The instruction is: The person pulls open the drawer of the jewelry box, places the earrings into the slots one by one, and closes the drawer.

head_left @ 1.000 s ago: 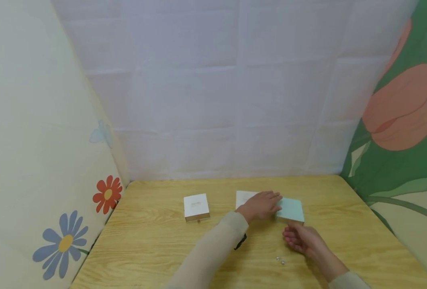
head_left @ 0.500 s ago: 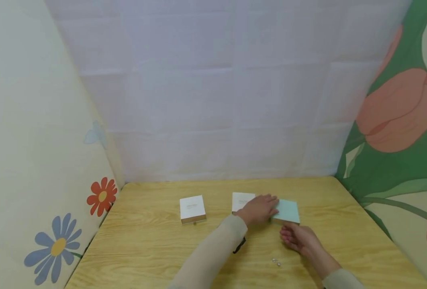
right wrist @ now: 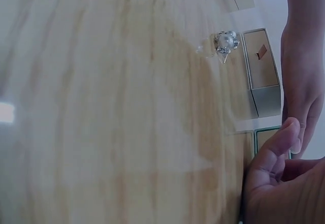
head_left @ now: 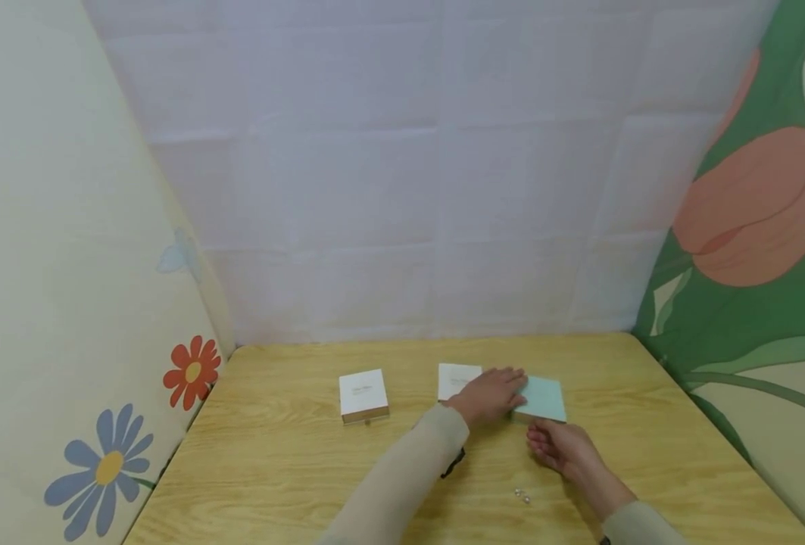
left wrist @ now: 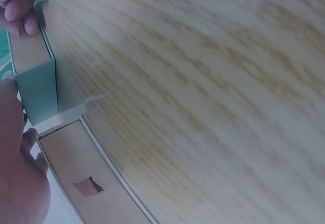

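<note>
A mint-green drawer box (head_left: 541,396) lies on the table at the right in the head view. My left hand (head_left: 489,395) rests at its left edge with the fingers stretched over the top. At the box's front, my right hand (head_left: 566,448) has its thumb and curled fingers against the drawer face (left wrist: 30,51). Whatever they pinch there is hidden by the fingers. A white drawer box (head_left: 455,380) with a small tab (left wrist: 89,187) stands partly behind the left hand. Small sparkling jewelry with a pearl-like centre (right wrist: 226,42) lies nearer the person.
Another white drawer box (head_left: 363,394) stands farther left, its tab facing the person. The wood-grain table (head_left: 286,469) meets a white cloth backdrop (head_left: 334,227). Patterned side panels (head_left: 736,303) border it, with flowers on them.
The head view has shifted slightly, moving everything a little to the left in the picture. Both hands stay at the mint-green box, which looks unchanged.
</note>
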A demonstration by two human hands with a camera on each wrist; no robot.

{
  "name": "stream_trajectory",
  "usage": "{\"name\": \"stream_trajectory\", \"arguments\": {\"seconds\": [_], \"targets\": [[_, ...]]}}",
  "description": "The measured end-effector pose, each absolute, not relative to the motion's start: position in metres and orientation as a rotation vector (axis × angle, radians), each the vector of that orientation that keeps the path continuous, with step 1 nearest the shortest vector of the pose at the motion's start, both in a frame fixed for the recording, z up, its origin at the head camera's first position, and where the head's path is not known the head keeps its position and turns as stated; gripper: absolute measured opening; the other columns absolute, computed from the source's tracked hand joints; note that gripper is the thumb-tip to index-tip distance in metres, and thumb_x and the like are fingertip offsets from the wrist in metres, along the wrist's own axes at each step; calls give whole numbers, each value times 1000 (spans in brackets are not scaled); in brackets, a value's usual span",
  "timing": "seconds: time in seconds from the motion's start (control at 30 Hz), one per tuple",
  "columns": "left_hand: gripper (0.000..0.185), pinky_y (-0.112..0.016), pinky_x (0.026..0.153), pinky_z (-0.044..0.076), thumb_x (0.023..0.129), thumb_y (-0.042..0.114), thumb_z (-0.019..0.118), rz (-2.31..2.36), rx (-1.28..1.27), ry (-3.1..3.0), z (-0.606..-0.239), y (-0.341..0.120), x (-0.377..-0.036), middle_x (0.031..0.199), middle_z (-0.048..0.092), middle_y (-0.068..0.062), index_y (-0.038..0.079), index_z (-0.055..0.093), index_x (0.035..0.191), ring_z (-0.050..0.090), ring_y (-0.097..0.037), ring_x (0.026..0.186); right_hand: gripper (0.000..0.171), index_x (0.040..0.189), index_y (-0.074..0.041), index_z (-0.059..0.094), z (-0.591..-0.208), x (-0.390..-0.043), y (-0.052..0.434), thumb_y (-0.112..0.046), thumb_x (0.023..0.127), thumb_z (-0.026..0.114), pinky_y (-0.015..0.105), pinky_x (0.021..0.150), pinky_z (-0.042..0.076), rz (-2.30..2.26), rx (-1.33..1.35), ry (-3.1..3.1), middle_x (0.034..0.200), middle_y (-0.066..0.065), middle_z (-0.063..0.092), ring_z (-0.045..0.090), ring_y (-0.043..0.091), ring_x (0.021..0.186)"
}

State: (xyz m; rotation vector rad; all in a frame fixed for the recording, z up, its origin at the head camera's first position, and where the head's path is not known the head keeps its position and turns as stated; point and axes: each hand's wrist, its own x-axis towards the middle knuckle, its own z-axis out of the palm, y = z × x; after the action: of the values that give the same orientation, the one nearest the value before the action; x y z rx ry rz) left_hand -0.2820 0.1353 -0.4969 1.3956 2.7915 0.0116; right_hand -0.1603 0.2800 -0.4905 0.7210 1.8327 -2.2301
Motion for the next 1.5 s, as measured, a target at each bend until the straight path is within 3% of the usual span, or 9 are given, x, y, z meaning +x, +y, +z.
{"name": "stream_trajectory", "arguments": {"seconds": [0.13,0.73,1.13,1.5], "targets": [[60,-26,125,13,109,50,24,1,1404,2784,-499,137,-286,168,21,9,22,24,163,17,-7,154,19,105,5,64,-492,-163,283,-11,103,54,21,62,57,-2216,746,1844,74,3,69,67,10,66],[56,-20,122,22,111,45,30,-54,1462,2803,-499,141,-286,164,31,5,17,34,159,26,-9,152,21,109,11,58,-494,-162,273,-6,102,48,22,58,56,-2138,800,1953,69,3,65,64,10,61],[59,-22,123,19,111,47,21,-128,1434,2800,-501,138,-283,168,22,4,19,25,162,18,-9,154,20,94,6,65,-494,-158,274,-5,101,49,19,53,53,-2134,786,1980,66,1,64,60,8,58],[58,-22,124,17,111,46,20,-144,1413,2790,-495,136,-279,169,15,5,20,20,163,15,-9,155,23,93,6,67,-492,-156,275,-9,101,52,18,51,48,-2082,807,2017,64,-2,62,56,6,57]]}}
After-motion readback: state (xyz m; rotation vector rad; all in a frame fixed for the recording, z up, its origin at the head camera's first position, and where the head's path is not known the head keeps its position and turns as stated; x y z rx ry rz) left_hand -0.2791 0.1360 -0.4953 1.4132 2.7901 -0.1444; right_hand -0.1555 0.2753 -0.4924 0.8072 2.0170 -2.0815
